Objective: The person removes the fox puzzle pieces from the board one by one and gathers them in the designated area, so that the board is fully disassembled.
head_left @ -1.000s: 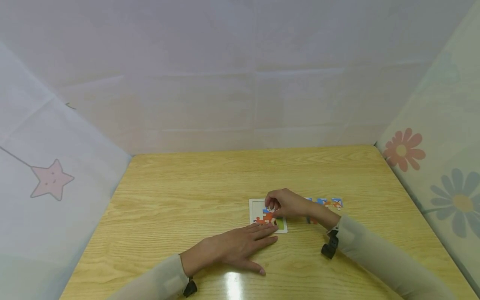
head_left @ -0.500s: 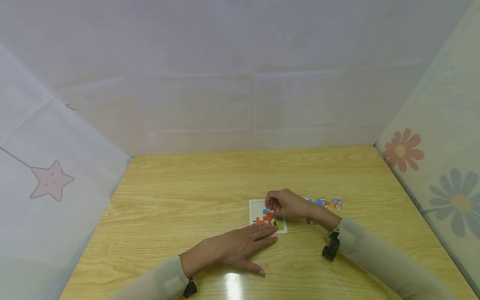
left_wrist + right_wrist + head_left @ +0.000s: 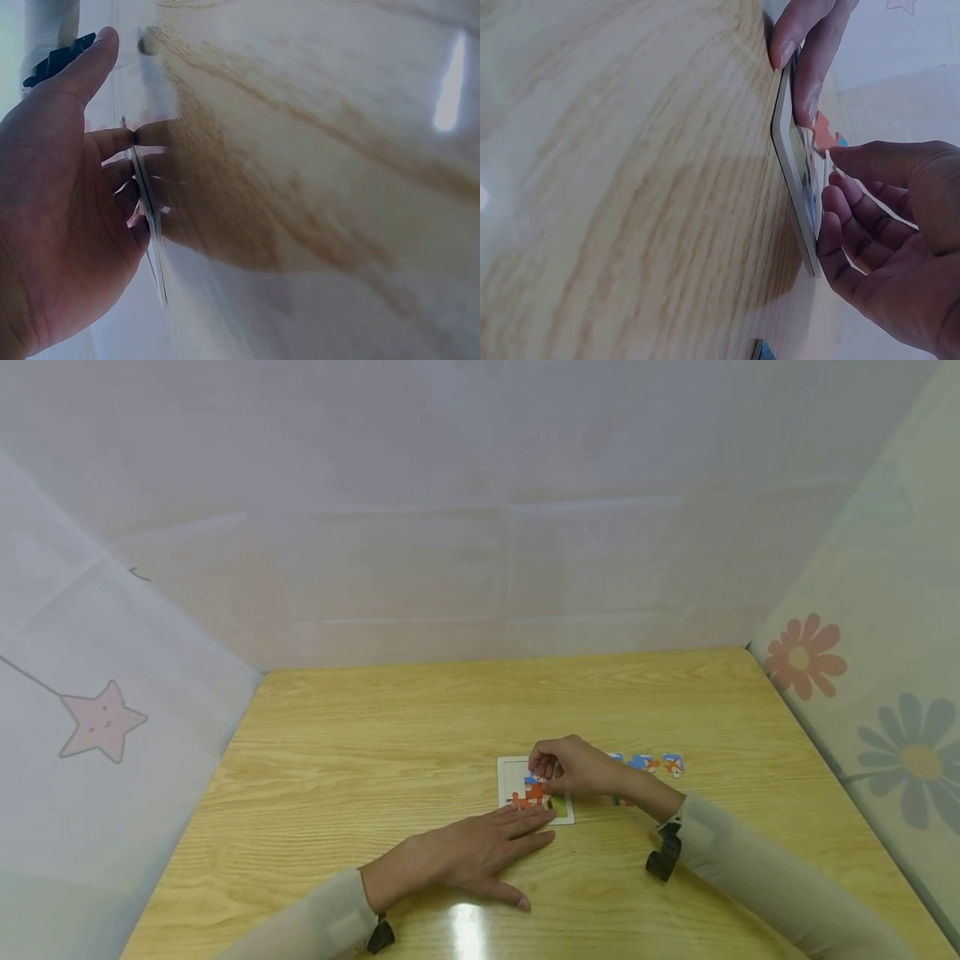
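Note:
A white-framed jigsaw board (image 3: pixel 502 785) lies on the table, part of its tray filled with orange, blue and green pieces. My left hand (image 3: pixel 480 856) is laid out flat, its fingertips resting on the board's near edge; the left wrist view also has these fingers (image 3: pixel 120 176) reaching over the rim. From the right, my right hand (image 3: pixel 581 766) reaches over the board with curled fingers. In the right wrist view, its thumb and fingers pinch an orange and blue jigsaw piece (image 3: pixel 824 133), tilted up above the tray. The hand hides part of this piece.
Several loose jigsaw pieces with fox pictures (image 3: pixel 672 765) lie right of the board, some partly hidden by the right forearm. The wooden table (image 3: pixel 375 718) meets pale cloth walls at the back and both sides. Each wrist wears a black camera mount (image 3: pixel 662 857).

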Available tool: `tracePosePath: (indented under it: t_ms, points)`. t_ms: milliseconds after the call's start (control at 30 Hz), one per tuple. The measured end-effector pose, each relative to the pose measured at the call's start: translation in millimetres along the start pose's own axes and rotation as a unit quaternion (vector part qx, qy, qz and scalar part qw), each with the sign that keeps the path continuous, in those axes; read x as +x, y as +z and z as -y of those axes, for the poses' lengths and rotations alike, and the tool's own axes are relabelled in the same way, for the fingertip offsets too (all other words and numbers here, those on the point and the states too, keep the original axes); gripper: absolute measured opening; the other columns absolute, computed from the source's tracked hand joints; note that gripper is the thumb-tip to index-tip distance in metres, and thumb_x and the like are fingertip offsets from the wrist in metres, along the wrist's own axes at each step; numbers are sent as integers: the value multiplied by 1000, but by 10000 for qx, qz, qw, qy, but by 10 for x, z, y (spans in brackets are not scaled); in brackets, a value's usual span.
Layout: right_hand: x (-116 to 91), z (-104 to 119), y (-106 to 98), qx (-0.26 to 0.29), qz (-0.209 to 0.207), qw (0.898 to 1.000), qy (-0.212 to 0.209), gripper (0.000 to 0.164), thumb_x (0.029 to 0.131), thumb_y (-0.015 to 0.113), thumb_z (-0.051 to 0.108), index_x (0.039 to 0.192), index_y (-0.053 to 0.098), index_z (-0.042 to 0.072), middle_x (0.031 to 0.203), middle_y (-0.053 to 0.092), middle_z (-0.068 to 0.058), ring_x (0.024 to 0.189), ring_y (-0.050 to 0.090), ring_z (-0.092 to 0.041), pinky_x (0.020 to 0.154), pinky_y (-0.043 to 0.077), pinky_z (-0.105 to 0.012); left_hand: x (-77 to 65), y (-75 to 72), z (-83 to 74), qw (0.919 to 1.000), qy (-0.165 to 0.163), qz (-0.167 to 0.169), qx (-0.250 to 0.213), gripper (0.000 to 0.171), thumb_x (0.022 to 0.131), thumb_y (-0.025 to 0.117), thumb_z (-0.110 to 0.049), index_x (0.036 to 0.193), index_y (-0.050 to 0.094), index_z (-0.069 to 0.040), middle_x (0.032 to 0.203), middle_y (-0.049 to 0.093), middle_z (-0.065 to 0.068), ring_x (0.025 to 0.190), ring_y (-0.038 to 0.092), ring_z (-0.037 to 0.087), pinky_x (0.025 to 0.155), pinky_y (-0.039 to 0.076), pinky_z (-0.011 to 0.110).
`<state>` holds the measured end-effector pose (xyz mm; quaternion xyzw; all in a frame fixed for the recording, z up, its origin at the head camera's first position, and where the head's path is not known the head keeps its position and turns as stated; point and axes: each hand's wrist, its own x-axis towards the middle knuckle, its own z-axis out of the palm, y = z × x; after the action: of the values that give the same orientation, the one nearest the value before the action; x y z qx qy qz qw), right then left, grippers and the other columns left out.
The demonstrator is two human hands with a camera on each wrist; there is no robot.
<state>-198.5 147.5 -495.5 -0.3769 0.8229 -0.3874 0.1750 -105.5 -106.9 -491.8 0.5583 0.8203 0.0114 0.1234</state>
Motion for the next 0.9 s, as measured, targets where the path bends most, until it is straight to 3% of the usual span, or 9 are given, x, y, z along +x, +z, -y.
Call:
tracePosePath:
  t_ms: [367, 900]
  points:
    - [3, -37, 48, 384, -114, 9992, 40, 17, 98, 74, 1, 115, 71, 2, 100, 73, -6, 88, 68, -11, 78, 60, -27, 1, 12, 2, 10000, 11, -57, 24, 91, 102, 47, -73, 169, 29, -13, 179, 13, 8, 163, 17, 27, 132, 21, 40]
    - [-73, -97, 4, 762, -419, 9958, 280, 18, 98, 76, 8, 114, 72, 1, 101, 73, -1, 88, 68, -14, 79, 59, -26, 6, 23, 0, 10000, 16, -45, 21, 91, 103, 45, -73, 169, 27, -13, 179, 12, 8, 164, 15, 25, 132, 20, 40]
